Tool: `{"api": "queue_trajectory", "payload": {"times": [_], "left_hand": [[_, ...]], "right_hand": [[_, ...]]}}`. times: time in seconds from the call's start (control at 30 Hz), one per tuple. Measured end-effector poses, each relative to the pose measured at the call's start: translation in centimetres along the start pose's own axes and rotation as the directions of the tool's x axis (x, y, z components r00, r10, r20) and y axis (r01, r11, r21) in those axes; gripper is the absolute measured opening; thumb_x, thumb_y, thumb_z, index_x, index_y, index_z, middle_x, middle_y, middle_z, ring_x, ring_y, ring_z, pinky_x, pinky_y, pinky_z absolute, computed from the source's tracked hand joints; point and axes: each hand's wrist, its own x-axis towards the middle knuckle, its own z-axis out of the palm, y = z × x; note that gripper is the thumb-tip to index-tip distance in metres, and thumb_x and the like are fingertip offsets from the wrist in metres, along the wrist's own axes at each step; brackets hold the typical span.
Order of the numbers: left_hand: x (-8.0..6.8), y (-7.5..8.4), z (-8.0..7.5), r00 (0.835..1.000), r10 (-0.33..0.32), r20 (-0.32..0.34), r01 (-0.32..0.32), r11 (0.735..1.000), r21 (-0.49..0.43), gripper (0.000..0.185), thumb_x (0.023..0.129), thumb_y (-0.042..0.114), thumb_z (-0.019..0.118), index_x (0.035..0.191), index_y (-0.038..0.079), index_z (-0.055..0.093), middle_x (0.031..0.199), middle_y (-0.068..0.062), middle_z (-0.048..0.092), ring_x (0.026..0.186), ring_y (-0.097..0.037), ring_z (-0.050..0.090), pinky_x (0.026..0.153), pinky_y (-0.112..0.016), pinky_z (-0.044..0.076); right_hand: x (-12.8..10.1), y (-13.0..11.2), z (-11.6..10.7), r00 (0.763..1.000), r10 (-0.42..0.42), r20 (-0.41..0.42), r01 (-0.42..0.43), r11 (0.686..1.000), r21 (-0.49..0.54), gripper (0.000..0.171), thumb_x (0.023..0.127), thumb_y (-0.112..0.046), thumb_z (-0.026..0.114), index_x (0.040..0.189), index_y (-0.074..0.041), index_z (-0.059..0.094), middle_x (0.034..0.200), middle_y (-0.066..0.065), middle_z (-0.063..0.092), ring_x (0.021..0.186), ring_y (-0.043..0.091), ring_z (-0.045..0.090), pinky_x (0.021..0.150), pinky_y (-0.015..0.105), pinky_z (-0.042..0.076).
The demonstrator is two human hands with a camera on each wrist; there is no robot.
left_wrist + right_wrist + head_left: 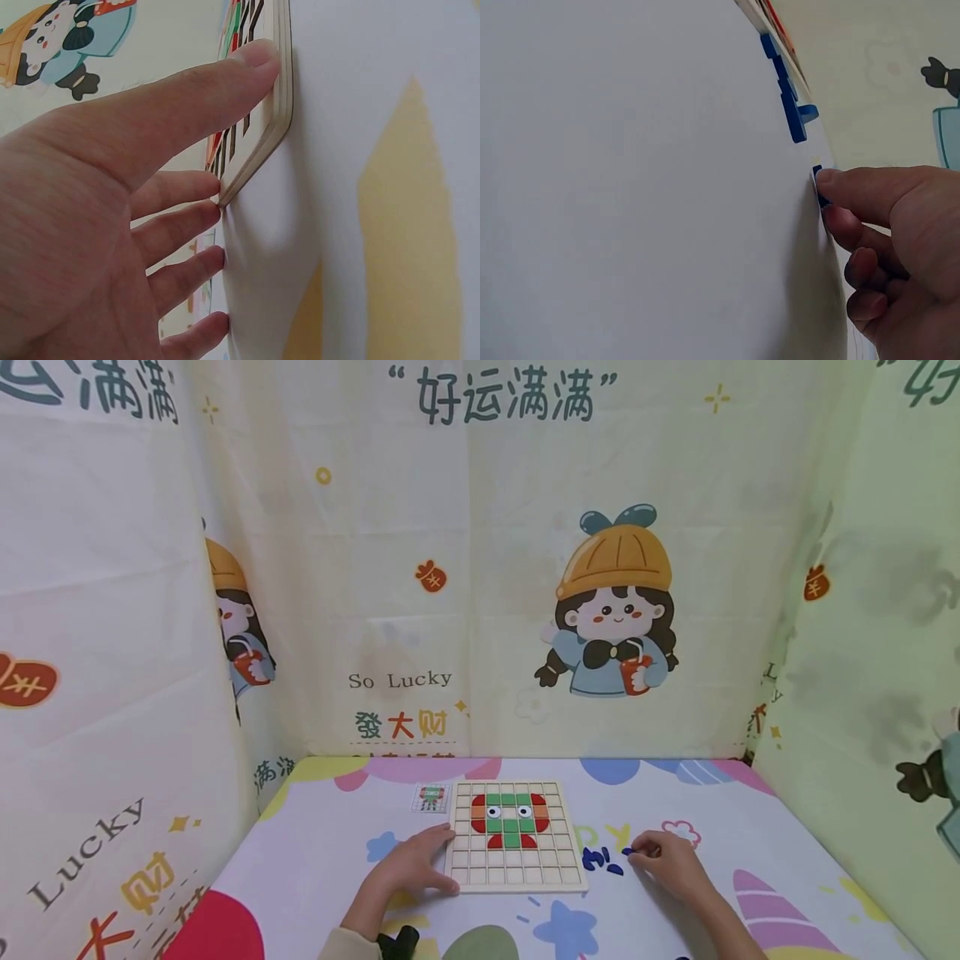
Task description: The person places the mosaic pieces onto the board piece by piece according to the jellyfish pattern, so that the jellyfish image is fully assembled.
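Observation:
A square wooden grid board (555,868) lies on the table, its upper cells filled with green, red and orange tiles and two eye tiles that make a face. Against the board's left edge rests my left hand (420,860), fingers fairly straight; the left wrist view shows its thumb on the board's rim near a corner. To the right of the board my right hand (667,860) pinches a small dark blue tile (820,186) between thumb and index finger, low over the table. Several loose blue tiles (789,97) lie between that hand and the board.
A small pattern card (431,797) with a pixel figure lies at the board's upper left. The table (322,827) has a cloth printed with colourful shapes. Printed cloth walls (495,610) enclose it at the back and both sides. A black object (399,942) sits by the left wrist.

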Motion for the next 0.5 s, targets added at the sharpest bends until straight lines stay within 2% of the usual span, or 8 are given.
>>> {"api": "queue_trajectory", "payload": {"times": [0.2,0.37,0.5], "left_hand": [[0.1,0.0,-0.2,1.000,0.009,-0.001,-0.009,1.000,-0.007,0.086,0.064,0.045,0.078,0.136,0.014,0.042,0.146,-0.006,0.036,0.134,-0.034,0.031,0.108,-0.056,0.029],[0.1,-0.1,-0.2,1.000,0.013,0.002,-0.013,1.000,0.006,0.086,0.064,0.046,0.078,0.136,0.015,0.043,0.146,-0.006,0.037,0.134,-0.034,0.032,0.107,-0.056,0.030],[0.0,0.0,-0.1,1.000,0.014,0.004,-0.014,1.000,0.009,0.086,0.064,0.045,0.078,0.136,0.014,0.043,0.145,-0.006,0.038,0.134,-0.034,0.033,0.106,-0.057,0.030]], "right_hand": [[0.2,-1.1,0.5,1.000,-0.024,0.020,0.023,0.998,0.056,0.016,0.071,-0.011,0.074,0.086,-0.012,0.068,0.070,-0.004,0.060,0.063,0.008,0.049,0.051,0.018,0.042],[0.0,-1.2,0.3,0.999,-0.046,0.025,0.045,0.998,0.040,0.020,0.073,-0.005,0.070,0.092,-0.012,0.068,0.077,-0.001,0.059,0.066,0.010,0.046,0.051,0.019,0.039],[0.0,-1.2,0.2,0.997,-0.072,0.032,0.072,0.997,0.012,0.024,0.074,-0.005,0.070,0.096,-0.016,0.069,0.083,-0.003,0.060,0.066,0.010,0.043,0.053,0.019,0.037]]}}
